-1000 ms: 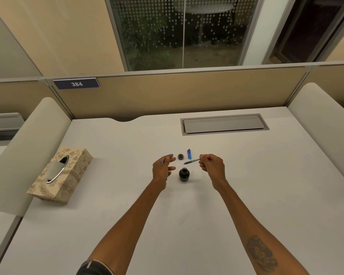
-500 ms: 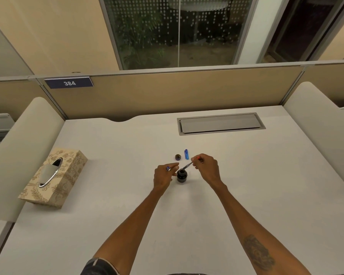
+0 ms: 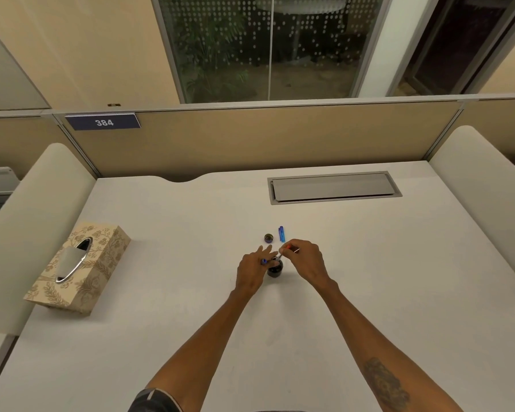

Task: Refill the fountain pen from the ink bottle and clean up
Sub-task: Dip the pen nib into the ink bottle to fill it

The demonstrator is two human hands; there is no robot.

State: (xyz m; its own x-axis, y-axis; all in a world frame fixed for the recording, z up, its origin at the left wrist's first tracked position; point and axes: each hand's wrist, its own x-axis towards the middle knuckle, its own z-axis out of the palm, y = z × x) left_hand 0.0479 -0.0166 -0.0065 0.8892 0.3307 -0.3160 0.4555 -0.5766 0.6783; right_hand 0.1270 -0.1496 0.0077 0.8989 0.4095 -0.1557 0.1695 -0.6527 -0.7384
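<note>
The worktop (image 3: 161,307) carries everything. The tissue box (image 3: 81,269) sits well off to my left, where I will want it for wiping up. My left hand (image 3: 252,270) lies against the left side of the ink bottle (image 3: 275,271) with its far fingers stretched out. It seems to be pinching a small blue piece (image 3: 263,261), though that is too small for me to be sure. My right hand (image 3: 305,263) pinches the slim pen section (image 3: 283,253), slanted down with its tip at the open mouth of the bottle. The bottle cap (image 3: 268,238) and a blue pen part (image 3: 282,234) lie side by side just beyond.

I judge this to be the filling step, at the dip. Next the nib has to go fully under the ink while the bottle is held steady, then the ink gets drawn up without tipping anything.
</note>
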